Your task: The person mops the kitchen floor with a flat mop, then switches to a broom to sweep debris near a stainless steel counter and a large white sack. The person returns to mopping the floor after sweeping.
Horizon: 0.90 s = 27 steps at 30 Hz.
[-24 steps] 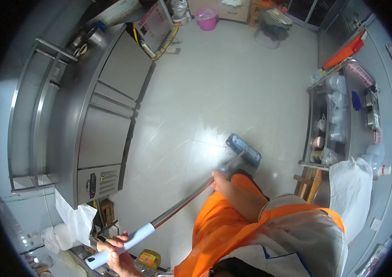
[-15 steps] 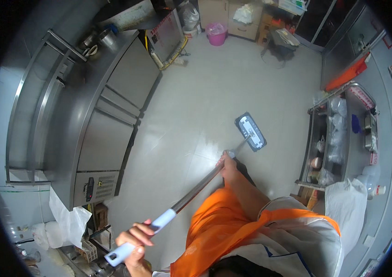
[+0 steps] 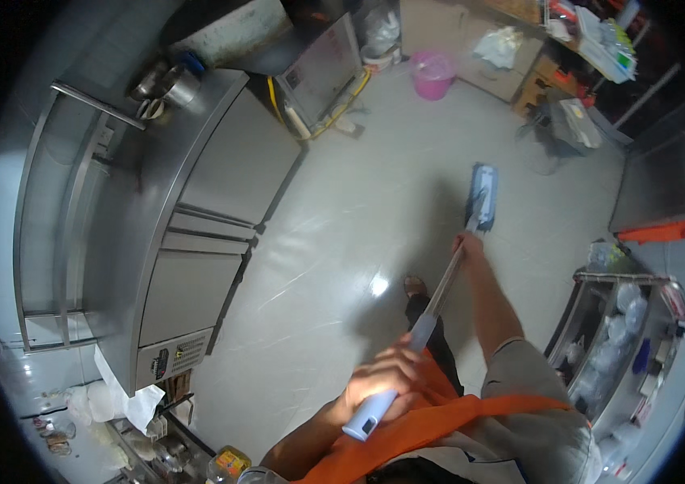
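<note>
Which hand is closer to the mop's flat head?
The right hand, around the lower pole near the mop head; the left hand holds the pale blue handle at the far end.

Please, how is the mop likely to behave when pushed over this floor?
The pole is probably stiff: it runs straight between left hand and right hand. The flat head likely slides easily, as the floor looks smooth and glossy. Being rectangular, it should hardly roll.
</note>
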Each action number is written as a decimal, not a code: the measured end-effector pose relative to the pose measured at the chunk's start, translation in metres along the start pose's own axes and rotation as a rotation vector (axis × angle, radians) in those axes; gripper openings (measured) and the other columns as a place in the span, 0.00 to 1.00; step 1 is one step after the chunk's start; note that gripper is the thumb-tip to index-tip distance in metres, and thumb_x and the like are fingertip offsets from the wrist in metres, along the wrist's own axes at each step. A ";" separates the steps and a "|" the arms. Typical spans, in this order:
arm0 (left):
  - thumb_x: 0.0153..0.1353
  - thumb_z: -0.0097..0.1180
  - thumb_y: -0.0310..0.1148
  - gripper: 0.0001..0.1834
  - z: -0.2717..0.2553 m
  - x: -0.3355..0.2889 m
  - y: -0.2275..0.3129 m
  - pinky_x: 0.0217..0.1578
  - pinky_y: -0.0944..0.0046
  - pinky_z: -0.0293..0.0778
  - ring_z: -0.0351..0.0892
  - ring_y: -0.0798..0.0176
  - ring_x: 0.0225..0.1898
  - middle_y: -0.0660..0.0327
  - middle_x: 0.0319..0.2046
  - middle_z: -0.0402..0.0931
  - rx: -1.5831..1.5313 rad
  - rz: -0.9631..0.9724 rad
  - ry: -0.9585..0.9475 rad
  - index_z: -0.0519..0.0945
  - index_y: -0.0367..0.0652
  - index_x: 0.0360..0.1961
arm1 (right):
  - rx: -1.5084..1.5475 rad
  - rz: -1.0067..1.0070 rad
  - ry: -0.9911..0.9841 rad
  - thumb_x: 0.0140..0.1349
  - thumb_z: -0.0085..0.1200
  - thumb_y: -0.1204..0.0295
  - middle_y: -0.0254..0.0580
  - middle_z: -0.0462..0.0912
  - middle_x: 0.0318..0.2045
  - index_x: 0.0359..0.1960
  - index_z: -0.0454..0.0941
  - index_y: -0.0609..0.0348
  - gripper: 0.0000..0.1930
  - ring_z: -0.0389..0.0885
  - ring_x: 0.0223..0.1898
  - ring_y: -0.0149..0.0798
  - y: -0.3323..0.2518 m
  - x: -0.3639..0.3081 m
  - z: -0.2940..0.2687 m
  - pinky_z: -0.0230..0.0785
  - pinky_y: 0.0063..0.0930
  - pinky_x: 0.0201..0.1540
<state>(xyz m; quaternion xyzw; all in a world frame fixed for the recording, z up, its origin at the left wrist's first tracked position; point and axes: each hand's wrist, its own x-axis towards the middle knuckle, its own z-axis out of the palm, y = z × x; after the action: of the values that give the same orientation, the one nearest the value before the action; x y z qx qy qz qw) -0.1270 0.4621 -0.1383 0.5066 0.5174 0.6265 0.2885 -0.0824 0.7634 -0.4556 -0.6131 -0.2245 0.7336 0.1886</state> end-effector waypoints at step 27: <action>0.48 0.67 0.29 0.15 0.010 -0.315 0.189 0.62 0.39 0.56 0.72 0.58 0.36 0.64 0.22 0.71 -0.041 -0.509 1.485 0.70 0.44 0.19 | -1.975 -1.058 -1.192 0.51 0.54 0.76 0.42 0.78 0.30 0.26 0.77 0.57 0.01 0.77 0.36 0.39 0.403 -0.039 0.088 0.70 0.33 0.36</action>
<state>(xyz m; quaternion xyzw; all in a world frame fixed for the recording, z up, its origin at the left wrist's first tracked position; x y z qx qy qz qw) 0.0136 0.1303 -0.0672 -0.1843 0.6634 0.7251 0.0112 -0.1629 0.3994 -0.6372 0.0959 -0.9404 0.2513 -0.2081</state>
